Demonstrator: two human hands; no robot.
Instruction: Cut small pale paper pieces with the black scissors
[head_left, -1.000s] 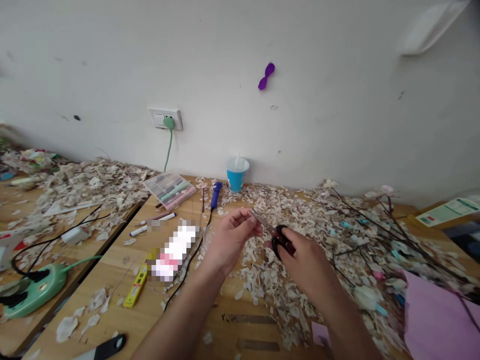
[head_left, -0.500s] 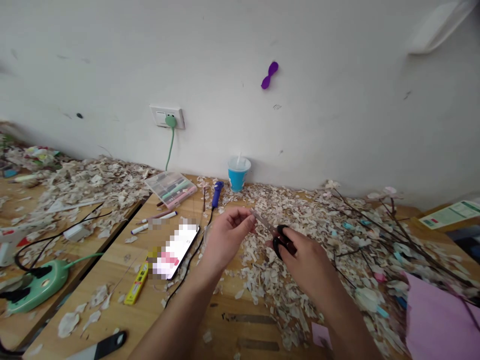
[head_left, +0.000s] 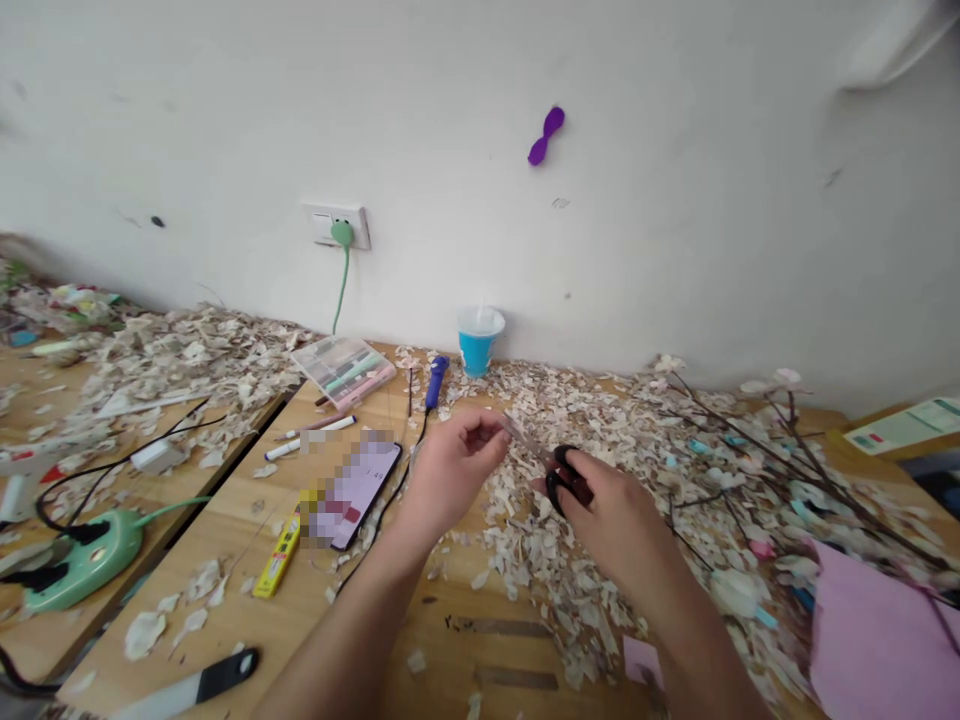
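The right hand [head_left: 611,520] grips a pair of black-handled scissors [head_left: 559,473], fingers curled through the loops, blades pointing far-left toward the left hand [head_left: 450,470]. The left thumb and forefinger pinch something small at the blade tips; what it is I cannot tell, since it is blurred. Compared with a second ago, both hands sit in much the same pose over the pale paper scraps [head_left: 570,580] strewn on the wooden table [head_left: 360,620]; the view has only dipped slightly, so the snipping looks unfinished. A phone [head_left: 352,490] lies to the left, a blue cup [head_left: 478,343] by the far wall.
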